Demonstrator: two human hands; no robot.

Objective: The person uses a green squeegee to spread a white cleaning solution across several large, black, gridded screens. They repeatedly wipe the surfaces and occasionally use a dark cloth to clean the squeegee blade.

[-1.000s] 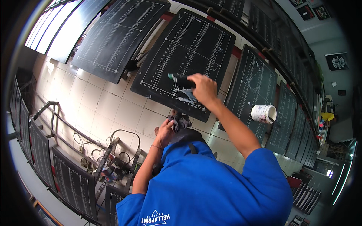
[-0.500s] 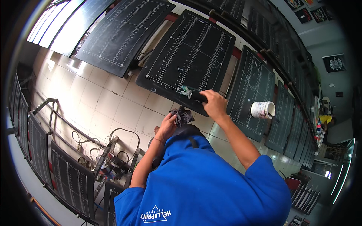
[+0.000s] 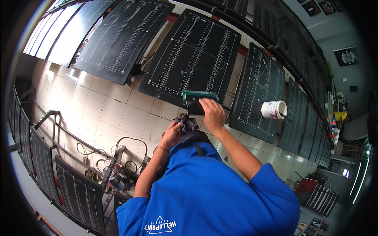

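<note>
My right hand (image 3: 214, 116) is closed round the dark holder of a squeegee (image 3: 200, 94), whose green blade points away from me. The broad side of the squeegee faces up, above the near edge of a black printing board (image 3: 195, 51) marked with white ruler lines. Lower and to the left, my left hand (image 3: 171, 134) grips a crumpled dark rag (image 3: 188, 125) in front of my body. The rag is close below the squeegee; whether they touch I cannot tell.
A white, paint-stained tub (image 3: 271, 109) with a dark stick in it stands on the board to the right (image 3: 258, 88). More ruled boards (image 3: 118, 41) line both sides. Cables and metal frame parts (image 3: 114, 173) lie at lower left, over a tiled floor (image 3: 110, 106).
My right hand has moved left and turned the squeegee from a narrow, tilted view to its broad side, nearer the rag. My left hand still holds the rag.
</note>
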